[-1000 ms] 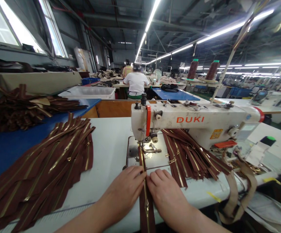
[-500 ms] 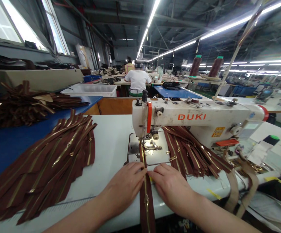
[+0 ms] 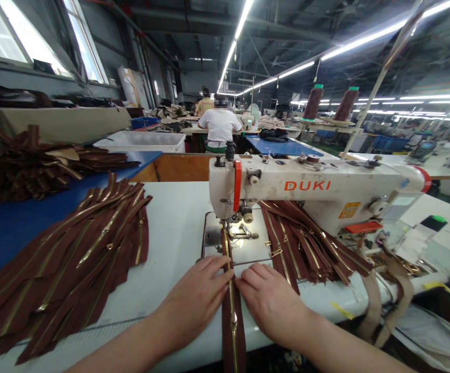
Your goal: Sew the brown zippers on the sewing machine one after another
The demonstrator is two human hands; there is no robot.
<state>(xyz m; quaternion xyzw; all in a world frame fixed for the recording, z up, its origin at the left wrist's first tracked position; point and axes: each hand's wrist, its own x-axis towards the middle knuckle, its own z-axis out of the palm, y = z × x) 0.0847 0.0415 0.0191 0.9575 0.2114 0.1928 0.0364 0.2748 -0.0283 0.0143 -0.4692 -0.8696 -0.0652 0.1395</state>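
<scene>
A brown zipper strip (image 3: 232, 316) with gold teeth runs from the table's front edge up under the presser foot (image 3: 235, 232) of a white DUKI sewing machine (image 3: 318, 194). My left hand (image 3: 196, 300) lies flat on the strip's left edge, fingers stretched forward. On the strip's right edge rests my right hand (image 3: 273, 300), fingers also flat and pointing inward. Both hands press the strip against the white table (image 3: 170, 228).
A fanned pile of brown zippers (image 3: 77, 259) lies on the left. More zippers (image 3: 306, 248) lie heaped under the machine arm on the right. A blue side table (image 3: 11, 228) carries another dark heap. Thread cones (image 3: 313, 103) stand behind. A person in white (image 3: 219, 127) sits far ahead.
The strip has fed a little farther toward the needle with both hands following it. The camera view shifted slightly.
</scene>
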